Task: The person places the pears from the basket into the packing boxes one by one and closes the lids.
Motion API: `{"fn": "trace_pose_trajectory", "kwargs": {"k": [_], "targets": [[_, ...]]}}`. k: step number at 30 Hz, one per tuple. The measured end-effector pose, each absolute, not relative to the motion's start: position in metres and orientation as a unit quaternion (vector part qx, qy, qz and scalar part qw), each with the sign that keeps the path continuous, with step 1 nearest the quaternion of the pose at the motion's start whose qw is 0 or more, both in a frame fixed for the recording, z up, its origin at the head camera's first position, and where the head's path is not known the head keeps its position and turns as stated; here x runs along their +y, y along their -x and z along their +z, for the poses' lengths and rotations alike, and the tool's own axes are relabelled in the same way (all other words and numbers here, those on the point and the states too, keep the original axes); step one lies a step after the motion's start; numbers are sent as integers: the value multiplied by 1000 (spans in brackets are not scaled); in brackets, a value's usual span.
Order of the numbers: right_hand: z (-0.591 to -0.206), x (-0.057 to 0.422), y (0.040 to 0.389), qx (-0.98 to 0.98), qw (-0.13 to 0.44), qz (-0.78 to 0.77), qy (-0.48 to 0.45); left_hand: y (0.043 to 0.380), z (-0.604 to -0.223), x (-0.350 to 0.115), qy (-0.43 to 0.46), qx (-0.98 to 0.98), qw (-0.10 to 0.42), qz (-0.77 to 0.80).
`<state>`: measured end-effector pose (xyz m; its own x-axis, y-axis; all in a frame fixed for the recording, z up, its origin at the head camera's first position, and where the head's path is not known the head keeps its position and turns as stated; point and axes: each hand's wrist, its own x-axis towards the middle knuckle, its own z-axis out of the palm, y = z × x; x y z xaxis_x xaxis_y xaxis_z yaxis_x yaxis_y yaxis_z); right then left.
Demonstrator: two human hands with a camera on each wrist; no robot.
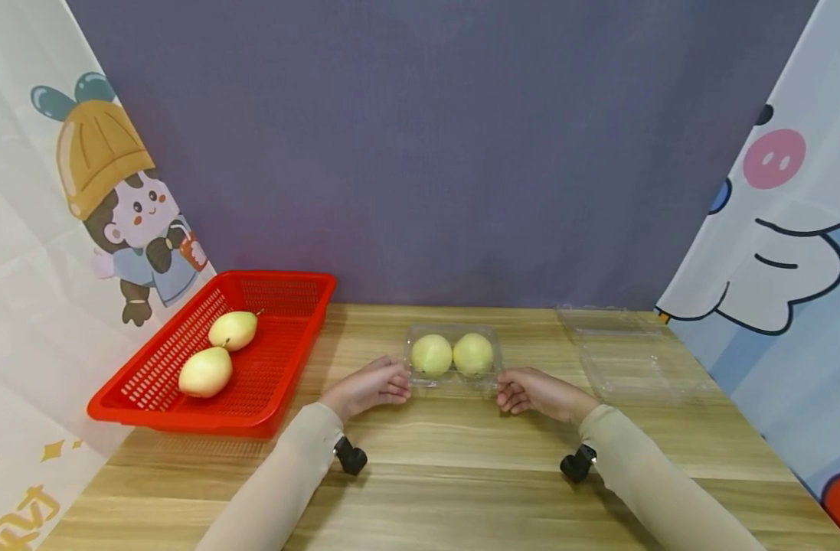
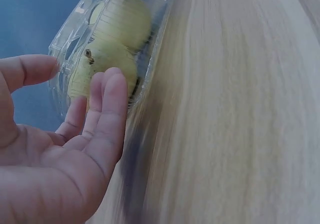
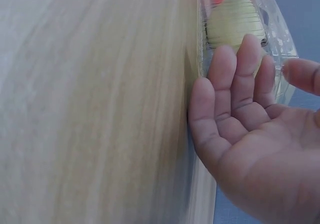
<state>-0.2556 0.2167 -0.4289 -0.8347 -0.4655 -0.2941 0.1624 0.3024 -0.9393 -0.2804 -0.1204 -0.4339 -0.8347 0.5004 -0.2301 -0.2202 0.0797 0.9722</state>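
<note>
Two round pale-yellow pears [image 1: 431, 355] lie in clear plastic box [image 1: 452, 330] on wooden desk [image 1: 433, 474], two unboxed in red plastic basket [image 1: 185, 422]; left hand [image 1: 370, 386], right hand [image 1: 540, 394] at box corners, fingers loosely parted, no grip evident

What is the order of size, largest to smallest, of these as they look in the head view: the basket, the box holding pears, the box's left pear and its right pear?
1. Basket
2. Box
3. Left pear and right pear: they look alike, so unranked.
</note>
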Motion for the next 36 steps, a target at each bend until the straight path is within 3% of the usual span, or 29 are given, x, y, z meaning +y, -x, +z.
{"fn": "trace_pose_trajectory", "kwargs": {"k": [36], "targets": [[-427,218,255,739,296,-594,115,279,-434,-114,-93,653,281,697]]}}
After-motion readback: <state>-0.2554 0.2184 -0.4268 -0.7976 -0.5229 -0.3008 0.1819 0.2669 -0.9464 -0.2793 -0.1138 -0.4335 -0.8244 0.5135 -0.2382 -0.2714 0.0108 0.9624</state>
